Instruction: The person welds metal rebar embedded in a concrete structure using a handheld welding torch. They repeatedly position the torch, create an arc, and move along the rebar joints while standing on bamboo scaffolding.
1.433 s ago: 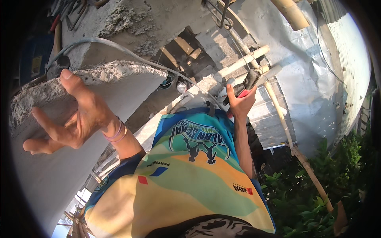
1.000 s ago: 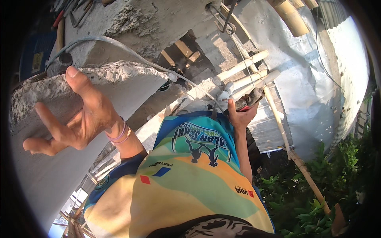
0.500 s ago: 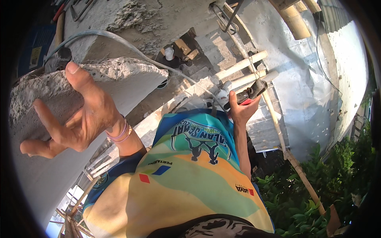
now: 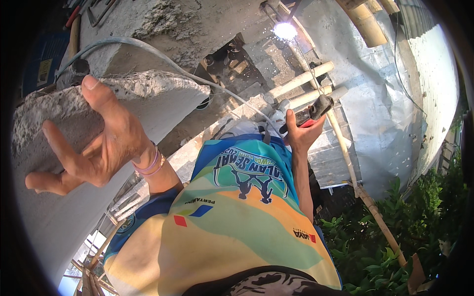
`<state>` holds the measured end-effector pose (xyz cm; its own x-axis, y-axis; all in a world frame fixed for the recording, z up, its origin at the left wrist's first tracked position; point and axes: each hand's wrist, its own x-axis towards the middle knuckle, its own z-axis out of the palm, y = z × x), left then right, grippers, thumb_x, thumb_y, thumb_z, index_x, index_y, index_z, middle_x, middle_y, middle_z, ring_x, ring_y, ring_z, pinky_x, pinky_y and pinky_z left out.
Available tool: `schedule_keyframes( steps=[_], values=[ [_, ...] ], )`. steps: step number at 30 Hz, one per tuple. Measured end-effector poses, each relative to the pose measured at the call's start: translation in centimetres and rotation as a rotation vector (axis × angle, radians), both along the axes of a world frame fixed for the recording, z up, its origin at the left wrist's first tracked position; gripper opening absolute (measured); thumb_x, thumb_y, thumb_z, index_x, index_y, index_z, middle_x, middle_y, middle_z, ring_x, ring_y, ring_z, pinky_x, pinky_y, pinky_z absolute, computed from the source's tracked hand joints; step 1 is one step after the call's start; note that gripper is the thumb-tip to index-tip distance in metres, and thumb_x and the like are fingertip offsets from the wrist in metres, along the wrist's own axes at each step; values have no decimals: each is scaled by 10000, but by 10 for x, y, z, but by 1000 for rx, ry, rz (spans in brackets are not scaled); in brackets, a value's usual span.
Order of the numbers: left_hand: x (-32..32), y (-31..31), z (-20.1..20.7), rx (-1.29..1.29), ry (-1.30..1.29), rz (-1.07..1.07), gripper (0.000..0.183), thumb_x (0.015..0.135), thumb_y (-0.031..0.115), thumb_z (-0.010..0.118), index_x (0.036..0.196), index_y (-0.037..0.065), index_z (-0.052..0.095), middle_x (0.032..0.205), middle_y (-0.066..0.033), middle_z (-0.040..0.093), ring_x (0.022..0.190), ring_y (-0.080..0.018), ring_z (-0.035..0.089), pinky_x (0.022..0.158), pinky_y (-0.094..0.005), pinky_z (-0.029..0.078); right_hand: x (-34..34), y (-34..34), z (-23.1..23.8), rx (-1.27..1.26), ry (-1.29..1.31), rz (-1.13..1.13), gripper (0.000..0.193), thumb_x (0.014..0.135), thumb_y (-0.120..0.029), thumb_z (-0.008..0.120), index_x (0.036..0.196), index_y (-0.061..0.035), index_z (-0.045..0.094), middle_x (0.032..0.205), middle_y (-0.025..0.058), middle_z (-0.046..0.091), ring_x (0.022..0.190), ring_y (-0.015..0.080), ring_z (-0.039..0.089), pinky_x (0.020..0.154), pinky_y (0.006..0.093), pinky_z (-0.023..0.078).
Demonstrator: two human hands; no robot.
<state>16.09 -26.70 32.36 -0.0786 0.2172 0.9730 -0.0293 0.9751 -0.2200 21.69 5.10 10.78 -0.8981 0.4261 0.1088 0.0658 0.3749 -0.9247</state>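
My right hand [image 4: 302, 135] is closed around a black welding electrode holder with a red lever [image 4: 311, 114]. A thin rod runs up from its jaw toward a thin metal bar frame [image 4: 270, 12]. At that frame a bright white welding arc [image 4: 285, 30] glows, throwing sparks. My left hand [image 4: 101, 143] has its fingers spread, with nothing in it. It is against or just in front of the rough-edged concrete wall [image 4: 163, 89]; whether the fingers bear on it I cannot tell.
A grey cable [image 4: 140, 45] loops over the concrete toward my waist. Bamboo poles [image 4: 301, 81] cross in front of me, above a drop to lower ground. Metal sheeting [image 4: 380, 108] spreads at right, with leafy plants [image 4: 380, 241] below. A wooden-handled tool [image 4: 74, 37] lies far left.
The arc and its sparks have appeared at the rod's far end. My right hand has shifted slightly; my left is nearly still. A pale rounded thing in the opening below is gone from view.
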Motion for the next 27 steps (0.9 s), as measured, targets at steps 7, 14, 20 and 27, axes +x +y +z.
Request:
schedule_keyframes(
  steps=[7,14,20,27],
  values=[
    [1,2,1,-20,-10,58,547,535,288,981,979,81,738,1496,-138,357,1456,-302,238,1159,-587,226,1,0,2,-38,-63,-5,734,709,-260,879,1216,95,482,995,191,631,877,289,636,792,382,504],
    [2,1,0,-11,-6,43,552,528,287,984,978,82,738,1499,-139,355,1458,-308,235,1159,-594,217,0,1,-6,-46,27,-6,758,701,-284,882,1216,102,481,972,193,628,862,286,632,778,369,507],
    [1,2,-1,7,-4,67,567,538,261,983,1005,62,730,1495,-160,348,1461,-326,228,1158,-592,244,10,5,-12,90,-55,3,670,695,-327,879,1126,50,531,920,169,628,817,308,633,731,386,507],
    [-2,9,-1,63,11,26,572,552,228,975,1037,52,729,1506,-172,340,1455,-345,240,1161,-578,259,-3,8,-23,139,-234,-3,639,724,-387,865,1029,42,502,756,113,528,640,267,505,620,406,446]
  ],
)
